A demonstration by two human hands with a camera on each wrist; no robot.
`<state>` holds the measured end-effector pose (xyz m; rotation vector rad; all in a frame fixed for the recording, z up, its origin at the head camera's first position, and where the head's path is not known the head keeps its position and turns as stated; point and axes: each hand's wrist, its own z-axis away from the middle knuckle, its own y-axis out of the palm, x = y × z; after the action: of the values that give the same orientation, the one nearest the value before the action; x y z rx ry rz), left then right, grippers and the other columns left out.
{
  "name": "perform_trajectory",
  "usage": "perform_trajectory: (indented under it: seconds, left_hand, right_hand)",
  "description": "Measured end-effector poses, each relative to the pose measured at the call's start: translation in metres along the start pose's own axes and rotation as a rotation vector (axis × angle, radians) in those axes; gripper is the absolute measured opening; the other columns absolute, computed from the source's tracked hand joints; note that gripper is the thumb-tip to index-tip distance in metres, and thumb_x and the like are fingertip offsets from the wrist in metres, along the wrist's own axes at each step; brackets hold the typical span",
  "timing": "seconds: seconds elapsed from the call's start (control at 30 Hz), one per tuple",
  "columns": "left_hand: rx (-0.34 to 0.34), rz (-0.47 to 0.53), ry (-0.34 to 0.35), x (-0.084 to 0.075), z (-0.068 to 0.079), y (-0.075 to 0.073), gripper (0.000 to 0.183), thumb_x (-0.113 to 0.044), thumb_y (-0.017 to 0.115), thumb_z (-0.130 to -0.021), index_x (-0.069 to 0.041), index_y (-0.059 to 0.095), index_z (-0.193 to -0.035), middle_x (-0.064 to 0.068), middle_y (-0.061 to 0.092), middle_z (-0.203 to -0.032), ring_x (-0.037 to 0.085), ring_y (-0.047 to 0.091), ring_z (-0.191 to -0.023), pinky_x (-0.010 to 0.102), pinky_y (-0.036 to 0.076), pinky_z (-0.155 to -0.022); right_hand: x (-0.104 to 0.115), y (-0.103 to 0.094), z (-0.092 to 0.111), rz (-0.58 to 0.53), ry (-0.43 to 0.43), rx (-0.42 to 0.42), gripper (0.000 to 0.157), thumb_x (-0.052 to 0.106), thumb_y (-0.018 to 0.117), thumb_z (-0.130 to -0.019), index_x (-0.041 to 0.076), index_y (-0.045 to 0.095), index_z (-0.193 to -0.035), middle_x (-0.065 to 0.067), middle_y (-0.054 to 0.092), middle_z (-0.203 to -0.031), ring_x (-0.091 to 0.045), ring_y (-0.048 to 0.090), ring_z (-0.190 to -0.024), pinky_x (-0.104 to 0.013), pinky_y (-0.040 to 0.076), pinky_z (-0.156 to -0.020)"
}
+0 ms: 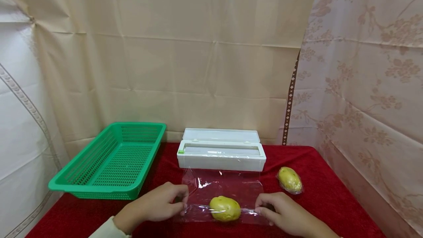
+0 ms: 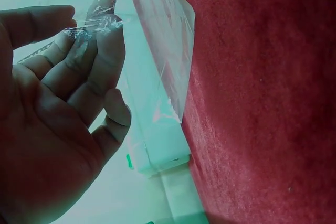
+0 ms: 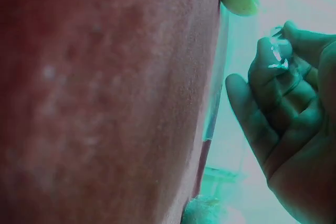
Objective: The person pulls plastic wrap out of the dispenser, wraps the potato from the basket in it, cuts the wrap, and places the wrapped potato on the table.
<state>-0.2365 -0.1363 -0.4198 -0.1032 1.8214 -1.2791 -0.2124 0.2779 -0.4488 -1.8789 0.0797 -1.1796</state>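
Note:
A yellow potato [image 1: 225, 209] lies on a sheet of clear plastic wrap [image 1: 228, 184], which stretches over the red cloth in front of a white wrap dispenser [image 1: 221, 162]. My left hand [image 1: 162, 203] pinches the wrap to the left of the potato. On the other side, my right hand [image 1: 285, 212] pinches it between thumb and fingers. Between the two hands, a gathered band of film runs taut across the potato. In the left wrist view, crinkled film shows at the fingertips [image 2: 110, 24]; shiny film also shows at the fingertips [image 3: 275, 51] in the right wrist view.
The dispenser's lid [image 1: 221, 135] stands raised at the back. A second potato [image 1: 290, 180], wrapped in film, lies on the right of the red cloth [image 1: 330, 194]. At the left is a green plastic basket [image 1: 142, 179]. Curtains hang behind and along both sides.

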Motion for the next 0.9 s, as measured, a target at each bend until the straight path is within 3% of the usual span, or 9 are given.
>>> perform_trajectory:
  seconds: [0.17, 0.33, 0.43, 0.67, 0.9]
  left_hand:
    - [0.017, 0.054, -0.045, 0.004, -0.004, 0.003, 0.012, -0.013, 0.062, -0.097, -0.021, 0.06, -0.089, -0.015, 0.066, -0.072, -0.002, 0.057, -0.063, 0.021, 0.05, -0.058]
    - [0.015, 0.08, -0.124, 0.012, -0.008, 0.006, 0.011, -0.014, 0.062, -0.101, -0.019, 0.058, -0.092, -0.01, 0.065, -0.068, 0.001, 0.058, -0.059, 0.022, 0.047, -0.054]
    - [0.022, 0.095, -0.171, 0.016, -0.011, 0.009, 0.011, -0.014, 0.064, -0.101, -0.017, 0.058, -0.091, -0.007, 0.067, -0.067, 0.005, 0.06, -0.057, 0.023, 0.048, -0.053]
    - [0.001, 0.023, -0.21, 0.019, -0.021, 0.018, 0.015, -0.012, 0.067, -0.097, -0.018, 0.059, -0.086, -0.009, 0.063, -0.061, 0.004, 0.057, -0.052, 0.023, 0.046, -0.048]
    - [-0.021, -0.089, -0.226, 0.016, -0.032, 0.023, 0.018, -0.012, 0.073, -0.091, -0.021, 0.061, -0.08, -0.012, 0.058, -0.059, 0.003, 0.052, -0.051, 0.022, 0.045, -0.047]
  right_hand:
    - [-0.002, 0.002, -0.004, 0.027, -0.011, -0.018, 0.009, 0.03, 0.065, -0.102, 0.024, 0.066, -0.095, 0.014, 0.056, -0.064, 0.005, 0.052, -0.058, -0.02, 0.05, -0.057]
    - [-0.003, 0.004, -0.01, 0.015, 0.006, -0.029, 0.012, 0.028, 0.064, -0.103, 0.021, 0.064, -0.093, 0.008, 0.057, -0.065, 0.004, 0.054, -0.049, -0.023, 0.05, -0.049]
    - [-0.004, 0.006, -0.015, 0.047, 0.015, -0.03, 0.014, 0.029, 0.063, -0.103, 0.02, 0.064, -0.092, 0.009, 0.058, -0.07, 0.005, 0.053, -0.05, -0.023, 0.051, -0.051]
    - [-0.007, 0.01, -0.028, 0.165, 0.043, -0.044, 0.016, 0.03, 0.064, -0.102, 0.023, 0.064, -0.088, 0.017, 0.054, -0.071, 0.008, 0.05, -0.052, -0.02, 0.048, -0.054]
    - [-0.009, 0.012, -0.037, 0.264, 0.082, -0.079, 0.017, 0.034, 0.069, -0.098, 0.027, 0.064, -0.083, 0.02, 0.056, -0.072, 0.005, 0.05, -0.069, -0.022, 0.045, -0.063]
